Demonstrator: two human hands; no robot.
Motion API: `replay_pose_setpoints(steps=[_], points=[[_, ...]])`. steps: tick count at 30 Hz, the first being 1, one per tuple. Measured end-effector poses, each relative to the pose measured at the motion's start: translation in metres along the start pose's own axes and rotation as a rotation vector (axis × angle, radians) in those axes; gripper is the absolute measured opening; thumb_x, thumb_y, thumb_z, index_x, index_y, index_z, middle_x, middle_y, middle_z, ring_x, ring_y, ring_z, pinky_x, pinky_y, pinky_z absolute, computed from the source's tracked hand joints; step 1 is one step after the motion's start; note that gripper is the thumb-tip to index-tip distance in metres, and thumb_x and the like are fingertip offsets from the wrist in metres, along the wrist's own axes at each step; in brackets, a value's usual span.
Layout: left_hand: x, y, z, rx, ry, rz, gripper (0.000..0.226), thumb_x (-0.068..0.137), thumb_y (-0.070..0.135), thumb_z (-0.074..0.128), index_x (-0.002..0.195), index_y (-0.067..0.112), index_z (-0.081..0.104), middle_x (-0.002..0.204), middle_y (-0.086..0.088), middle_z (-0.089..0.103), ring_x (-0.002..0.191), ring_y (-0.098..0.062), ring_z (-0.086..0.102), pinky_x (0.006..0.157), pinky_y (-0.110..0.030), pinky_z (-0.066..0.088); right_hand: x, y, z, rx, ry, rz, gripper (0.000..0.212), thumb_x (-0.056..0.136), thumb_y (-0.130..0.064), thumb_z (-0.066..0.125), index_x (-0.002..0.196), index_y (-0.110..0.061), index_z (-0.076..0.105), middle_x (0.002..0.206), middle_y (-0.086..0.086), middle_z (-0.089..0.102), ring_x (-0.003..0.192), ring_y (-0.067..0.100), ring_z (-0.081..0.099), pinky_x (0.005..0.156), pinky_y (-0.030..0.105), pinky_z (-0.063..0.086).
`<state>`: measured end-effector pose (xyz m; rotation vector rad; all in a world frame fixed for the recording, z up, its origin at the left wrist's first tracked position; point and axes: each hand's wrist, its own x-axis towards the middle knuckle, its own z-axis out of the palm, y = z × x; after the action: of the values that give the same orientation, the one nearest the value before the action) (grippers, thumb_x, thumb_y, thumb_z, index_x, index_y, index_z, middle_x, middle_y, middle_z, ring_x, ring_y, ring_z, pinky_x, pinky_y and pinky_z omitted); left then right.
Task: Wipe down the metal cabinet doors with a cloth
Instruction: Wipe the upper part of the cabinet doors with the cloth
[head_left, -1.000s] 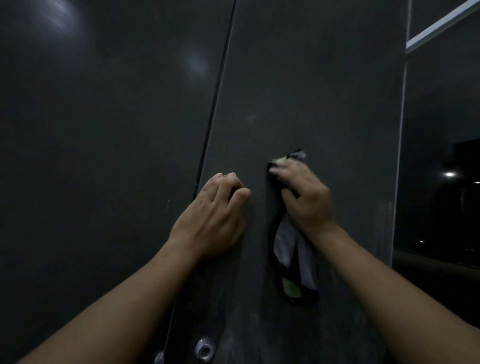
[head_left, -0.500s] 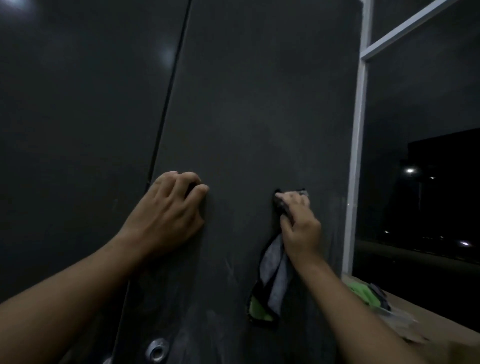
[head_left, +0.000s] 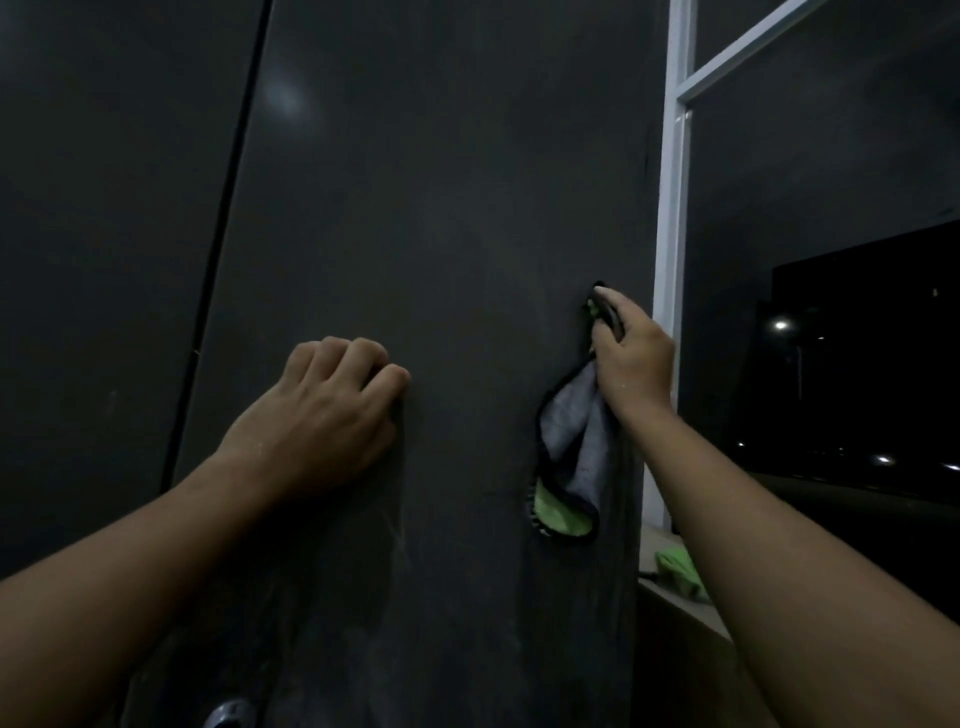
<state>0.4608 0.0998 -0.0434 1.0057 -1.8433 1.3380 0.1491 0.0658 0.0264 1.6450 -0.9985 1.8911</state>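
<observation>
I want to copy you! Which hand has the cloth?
The right hand grips the grey-green cloth; the left hand rests on the door, holding nothing.

— What does the right hand (head_left: 631, 364) cover?
— The upper part of the cloth (head_left: 571, 447); only a tip shows above the fingers.
— And the left hand (head_left: 322, 415)?
— Its fingertips curl under, hidden against the door (head_left: 441, 208).
— The round metal fitting (head_left: 228, 714)?
— Cut by the bottom edge; I cannot tell what it is. The green thing (head_left: 678, 569) on the sill (head_left: 691, 616) runs behind the right forearm (head_left: 779, 545).
</observation>
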Motion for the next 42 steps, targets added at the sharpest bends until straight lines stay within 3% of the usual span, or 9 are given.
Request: replay_pose_setpoints(steps=[5,13,17,21,25,30,32,36,42], points=[[-0.001,0.000,0.002,0.000,0.010,-0.022,0.041,0.092,0.044,0.040,0.120,0.018,0.055,0.114,-0.012,0.051,0.097,-0.032,0.053,0.079,-0.050,0.053,-0.040,-0.007,0.030,-0.007,-0.016,-0.164,0.045,0.089,0.004,0.056,0.130,-0.012,0.067,0.138,0.002,0.062,0.133,0.014,0.052,0.116,0.022,0.035],[-0.002,0.003,0.001,-0.020,0.016,-0.042,0.045,0.091,0.044,0.033,0.118,0.016,0.057,0.112,-0.013,0.051,0.094,-0.031,0.051,0.076,-0.050,0.050,-0.098,0.038,0.009,-0.002,-0.287,-0.525,0.046,0.080,0.017,0.058,0.118,-0.005,0.073,0.130,0.005,0.065,0.131,0.023,0.056,0.116,0.035,0.039],[-0.001,0.004,0.002,-0.029,0.009,-0.057,0.045,0.091,0.043,0.033,0.118,0.016,0.055,0.112,-0.012,0.050,0.094,-0.030,0.048,0.077,-0.050,0.049,-0.059,0.041,-0.003,0.004,-0.111,-0.283,0.044,0.090,0.008,0.057,0.127,-0.013,0.069,0.133,-0.001,0.064,0.131,0.014,0.056,0.118,0.027,0.036],[-0.001,0.004,0.003,-0.024,0.013,-0.055,0.044,0.091,0.042,0.033,0.119,0.016,0.056,0.112,-0.013,0.051,0.095,-0.031,0.048,0.078,-0.050,0.049,-0.030,0.027,0.012,-0.068,0.017,-0.002,0.044,0.098,-0.004,0.052,0.142,-0.012,0.058,0.146,0.004,0.055,0.139,0.014,0.046,0.120,0.034,0.032],[-0.002,0.005,0.002,-0.025,0.016,-0.067,0.045,0.091,0.041,0.034,0.119,0.014,0.057,0.112,-0.014,0.052,0.093,-0.033,0.051,0.079,-0.050,0.048,-0.067,0.013,0.036,-0.138,-0.042,-0.161,0.048,0.102,-0.025,0.045,0.146,-0.006,0.050,0.153,0.013,0.044,0.146,0.021,0.032,0.123,0.036,0.024],[-0.002,0.004,0.001,-0.046,0.030,-0.055,0.041,0.092,0.042,0.036,0.118,0.017,0.055,0.112,-0.013,0.052,0.092,-0.032,0.053,0.077,-0.049,0.049,-0.094,0.034,0.016,-0.036,-0.240,-0.486,0.036,0.100,-0.003,0.057,0.136,-0.005,0.061,0.146,0.008,0.052,0.144,0.019,0.039,0.121,0.031,0.027],[-0.003,0.004,0.002,-0.047,0.038,-0.052,0.038,0.093,0.040,0.040,0.117,0.017,0.056,0.111,-0.013,0.053,0.092,-0.032,0.054,0.077,-0.049,0.050,-0.085,0.041,0.017,-0.046,-0.206,-0.406,0.037,0.099,-0.002,0.057,0.135,-0.008,0.063,0.146,0.008,0.052,0.145,0.024,0.039,0.122,0.033,0.027],[-0.003,0.005,0.003,-0.030,0.039,-0.061,0.042,0.089,0.041,0.035,0.112,0.016,0.060,0.107,-0.012,0.054,0.088,-0.031,0.056,0.075,-0.048,0.050,-0.036,0.012,0.031,-0.019,0.088,0.092,0.036,0.105,-0.017,0.052,0.140,-0.020,0.059,0.155,0.008,0.042,0.152,0.025,0.024,0.123,0.032,0.021],[-0.002,0.003,0.006,-0.010,0.067,-0.052,0.041,0.088,0.041,0.036,0.110,0.018,0.061,0.104,-0.011,0.055,0.085,-0.029,0.056,0.071,-0.046,0.051,0.013,-0.041,0.061,0.126,0.065,-0.015,0.037,0.102,-0.028,0.046,0.127,-0.015,0.070,0.146,0.014,0.044,0.137,0.020,0.040,0.106,0.008,0.025]])
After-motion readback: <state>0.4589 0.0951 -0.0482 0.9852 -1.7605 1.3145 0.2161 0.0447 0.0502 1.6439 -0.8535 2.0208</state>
